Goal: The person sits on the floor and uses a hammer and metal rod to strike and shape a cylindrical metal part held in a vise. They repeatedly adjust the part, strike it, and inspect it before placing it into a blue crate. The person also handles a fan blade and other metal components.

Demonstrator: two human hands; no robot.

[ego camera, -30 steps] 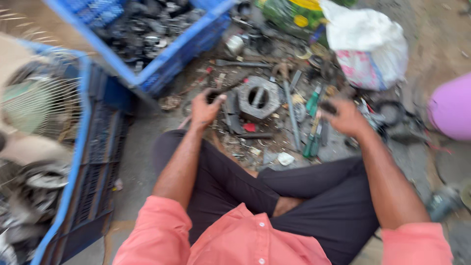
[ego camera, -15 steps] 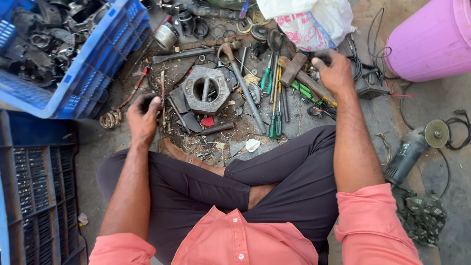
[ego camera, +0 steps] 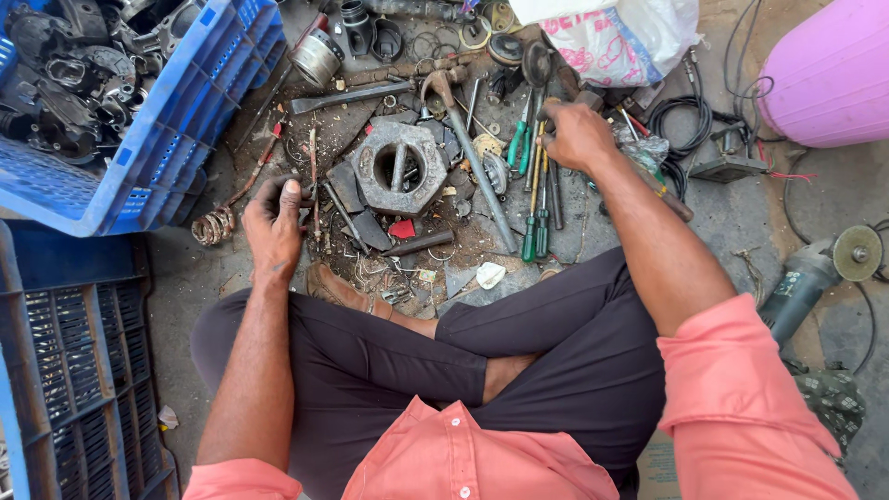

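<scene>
I sit cross-legged on the ground in front of a litter of tools and metal scrap. My left hand (ego camera: 273,222) is curled around a small dark metal piece, just left of a grey hexagonal metal housing (ego camera: 400,167). My right hand (ego camera: 579,134) is closed on a wooden-handled tool (ego camera: 669,194) whose handle runs out under my forearm. Green-handled screwdrivers (ego camera: 530,231) and green pliers (ego camera: 517,143) lie just left of that hand. A claw hammer (ego camera: 440,88) with a long metal shaft lies between the housing and the screwdrivers.
A blue crate (ego camera: 176,120) of dark metal parts stands at the upper left, and another blue crate (ego camera: 56,370) at the lower left. A pink bucket (ego camera: 833,74), a white bag (ego camera: 620,37), black cables (ego camera: 681,116) and an angle grinder (ego camera: 815,273) sit to the right.
The view has swung and steadied over the tool pile. My right hand has shifted left onto the tools beside the screwdrivers. My left hand has stayed left of the housing, fingers curled.
</scene>
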